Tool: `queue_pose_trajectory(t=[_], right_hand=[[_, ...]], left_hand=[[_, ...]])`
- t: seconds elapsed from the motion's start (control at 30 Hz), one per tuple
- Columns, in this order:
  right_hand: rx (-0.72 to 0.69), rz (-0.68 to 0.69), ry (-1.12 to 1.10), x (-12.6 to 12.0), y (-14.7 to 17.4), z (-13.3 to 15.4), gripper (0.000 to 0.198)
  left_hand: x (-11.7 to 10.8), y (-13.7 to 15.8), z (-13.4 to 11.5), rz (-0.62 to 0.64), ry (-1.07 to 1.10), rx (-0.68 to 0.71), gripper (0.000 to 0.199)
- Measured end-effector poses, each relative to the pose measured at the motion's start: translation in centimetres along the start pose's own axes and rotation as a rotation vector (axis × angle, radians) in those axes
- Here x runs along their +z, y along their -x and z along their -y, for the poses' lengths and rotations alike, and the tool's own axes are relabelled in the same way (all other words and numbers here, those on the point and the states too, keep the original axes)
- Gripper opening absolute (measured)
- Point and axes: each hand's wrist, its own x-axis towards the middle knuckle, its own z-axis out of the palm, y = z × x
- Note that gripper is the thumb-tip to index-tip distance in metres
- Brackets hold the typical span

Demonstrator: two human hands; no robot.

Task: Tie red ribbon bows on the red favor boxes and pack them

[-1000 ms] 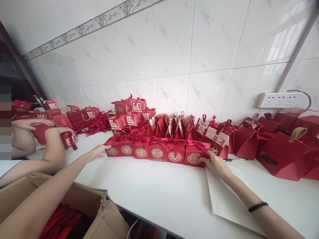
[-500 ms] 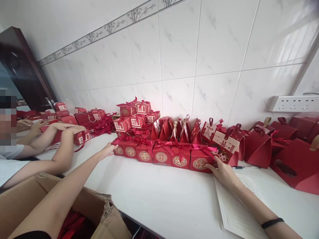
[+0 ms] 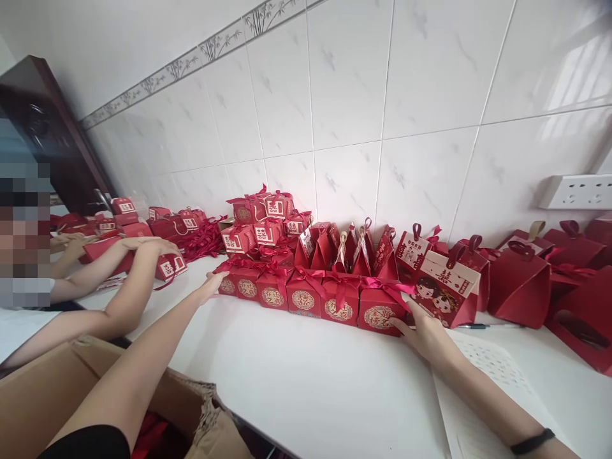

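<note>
Flanking the red boxes (image 3: 303, 299), hands (image 3: 425, 333) reach — left contact indistinct.

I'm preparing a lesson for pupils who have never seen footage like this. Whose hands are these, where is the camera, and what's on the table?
No machine is involved: these are a person's bare hands. One camera, worn on that person's head, looks forward and down, so the forearms reach in from the bottom.

On the white table stands a row of six red boxes with ribbons. The left hand is at its left end; the right hand has its thumb on the front of the last box. Whether either grip is firm, I can't tell.

Behind are stacked boxes. A pen and printed sheet lie to the right. The hands farther left belong to a co-worker.
</note>
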Motion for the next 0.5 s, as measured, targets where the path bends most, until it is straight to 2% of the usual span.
queue_pose_trajectory(t=[0.27, 0.5], right_hand=[[-0.026, -0.026, -0.026, 1.1, -0.5, 0.1, 0.024], [0.057, 0.044, -0.032, 1.3, -0.4, 1.7, 0.027]], left_hand=[[0.2, -0.7, -0.4, -0.005, -0.009, -0.02, 0.067], [-0.4, -1.2, -0.1, 0.0, -0.033, 0.058, 0.067]])
